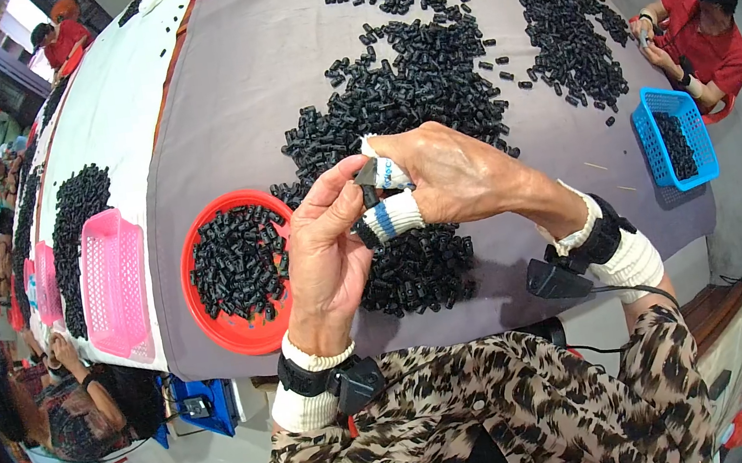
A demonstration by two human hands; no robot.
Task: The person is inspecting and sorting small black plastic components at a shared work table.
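My left hand is closed, thumb and fingertips pinching a small black cylindrical part. Against it comes my right hand, its fingers bent round the same spot. White cloth finger covers with blue marks wrap its thumb and finger. A small dark grey flat piece shows at the right fingertips; its kind is unclear. Below and behind both hands lie heaps of similar black parts on the grey tablecloth. Cream cuffs with black straps and small black devices circle both wrists.
A red round tray with black parts stands left of my hands. Further left are a pink basket and another pile. A blue basket sits at the right edge, near a person in red. Other people work around the tables.
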